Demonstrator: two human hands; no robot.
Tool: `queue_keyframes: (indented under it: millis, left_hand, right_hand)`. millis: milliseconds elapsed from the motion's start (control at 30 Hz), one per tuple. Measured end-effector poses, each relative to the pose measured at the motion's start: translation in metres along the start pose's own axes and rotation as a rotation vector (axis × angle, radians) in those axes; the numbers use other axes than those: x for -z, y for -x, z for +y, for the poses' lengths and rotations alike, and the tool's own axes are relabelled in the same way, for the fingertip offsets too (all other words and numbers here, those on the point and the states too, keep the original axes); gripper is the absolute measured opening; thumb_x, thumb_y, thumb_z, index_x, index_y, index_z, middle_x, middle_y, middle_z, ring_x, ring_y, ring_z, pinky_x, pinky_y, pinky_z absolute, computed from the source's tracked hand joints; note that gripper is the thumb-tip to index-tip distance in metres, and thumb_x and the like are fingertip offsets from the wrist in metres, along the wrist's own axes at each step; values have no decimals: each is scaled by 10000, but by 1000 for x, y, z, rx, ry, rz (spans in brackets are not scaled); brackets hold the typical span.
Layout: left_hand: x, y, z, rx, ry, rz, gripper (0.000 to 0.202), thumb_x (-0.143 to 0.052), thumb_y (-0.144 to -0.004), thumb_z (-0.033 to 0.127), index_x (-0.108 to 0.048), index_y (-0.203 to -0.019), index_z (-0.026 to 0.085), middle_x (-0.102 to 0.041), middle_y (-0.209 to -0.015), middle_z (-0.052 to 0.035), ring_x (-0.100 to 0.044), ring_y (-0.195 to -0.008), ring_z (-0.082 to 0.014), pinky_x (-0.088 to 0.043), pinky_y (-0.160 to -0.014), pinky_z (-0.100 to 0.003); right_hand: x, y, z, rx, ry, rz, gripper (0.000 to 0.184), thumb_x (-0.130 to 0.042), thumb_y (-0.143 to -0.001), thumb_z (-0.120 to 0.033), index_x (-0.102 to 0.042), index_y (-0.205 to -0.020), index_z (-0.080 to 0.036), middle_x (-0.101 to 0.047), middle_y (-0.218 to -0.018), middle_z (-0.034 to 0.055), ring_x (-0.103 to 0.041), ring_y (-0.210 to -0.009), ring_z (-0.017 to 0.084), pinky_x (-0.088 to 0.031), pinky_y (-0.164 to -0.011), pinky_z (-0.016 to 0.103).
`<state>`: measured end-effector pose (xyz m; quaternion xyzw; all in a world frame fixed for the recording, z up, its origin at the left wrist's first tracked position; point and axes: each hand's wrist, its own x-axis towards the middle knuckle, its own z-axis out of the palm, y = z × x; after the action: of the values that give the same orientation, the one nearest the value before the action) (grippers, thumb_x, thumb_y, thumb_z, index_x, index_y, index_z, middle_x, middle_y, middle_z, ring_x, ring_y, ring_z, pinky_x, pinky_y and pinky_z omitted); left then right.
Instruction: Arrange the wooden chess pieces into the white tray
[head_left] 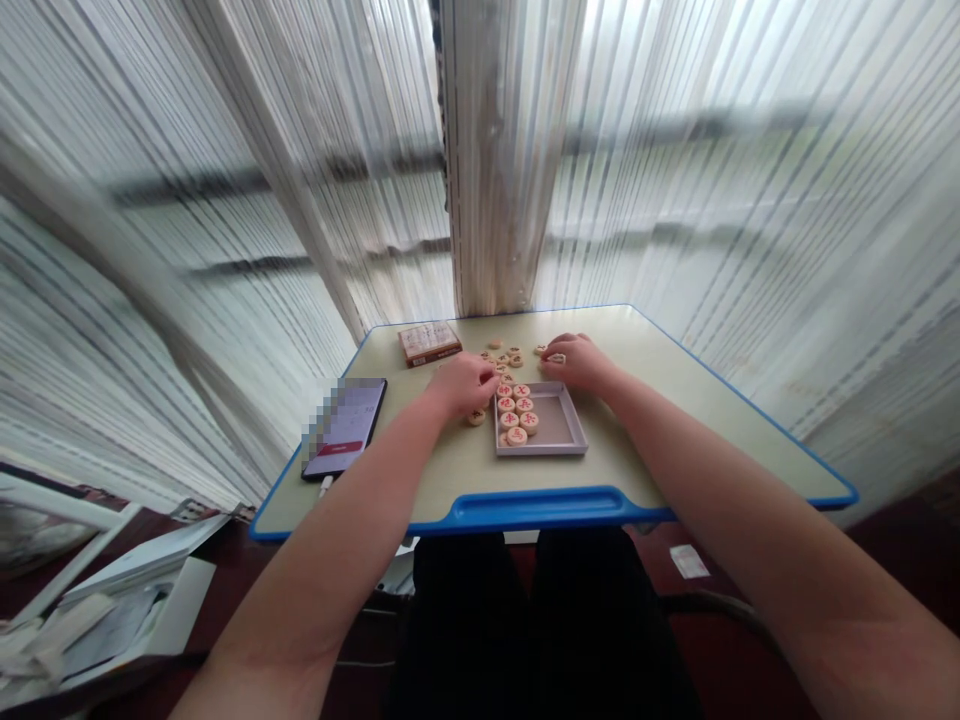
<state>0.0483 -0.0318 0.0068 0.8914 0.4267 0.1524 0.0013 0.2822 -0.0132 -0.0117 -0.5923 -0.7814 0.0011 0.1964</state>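
An open white box tray (576, 420) stands on the desk, its left part filled with round wooden Chinese chess pieces (524, 405) bearing red characters. My left hand (461, 385) is at the tray's upper left corner, fingers curled together; whatever they hold is hidden. One loose chess piece (476, 417) lies just below that hand. Beyond the tray's far right corner, my right hand (576, 360) has its fingers closed around a chess piece (556, 358). Several loose pieces (516, 359) with dark characters are scattered between the hands, behind the tray.
A brown printed box (430, 342) lies at the back left of the blue-edged desk (660, 360). On the left edge rests a phone (346, 430) with a white cable plug (325, 486). Striped curtains (495, 150) hang behind. A white open box (142, 610) sits lower left.
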Motion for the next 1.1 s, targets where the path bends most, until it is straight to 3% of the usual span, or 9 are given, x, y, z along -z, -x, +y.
queue_keyframes:
  millis: [567, 767, 933, 1100]
  left_hand:
    - [-6, -1, -3, 26, 91, -4, 258, -486, -793, 316, -699, -772, 170, -678, -772, -40, -570, -711, -152, -408, -659, -253]
    - [-7, -2, -3, 51, 122, -17, 248, -494, -791, 307, -693, -775, 160, -680, -767, -38, -571, -687, -143, -405, -627, -243]
    - [-7, -4, -8, 77, 93, -28, 240, -504, -792, 309, -700, -803, 171, -688, -824, -49, -593, -738, -154, -437, -673, -241]
    - [-7, -4, -13, 97, 104, -27, 255, -495, -803, 321, -702, -805, 173, -693, -820, -50, -601, -738, -157, -446, -688, -246]
  right_hand:
    - [7, 2, -6, -76, 42, -46, 254, -578, -751, -342, -729, -880, -183, -646, -1038, 98, -549, -970, 228, -358, -938, 333]
    - [21, 7, -20, -27, -35, 26, 234, -582, -740, -307, -715, -873, -168, -669, -967, 76, -565, -929, 216, -388, -901, 324]
    - [40, 16, -39, 92, -134, -167, 213, -638, -697, -329, -718, -835, -187, -665, -878, 49, -578, -842, 193, -439, -762, 278]
    - [46, 25, -49, 184, -88, -314, 178, -654, -670, -303, -732, -800, -209, -660, -855, 49, -552, -920, 225, -431, -811, 300]
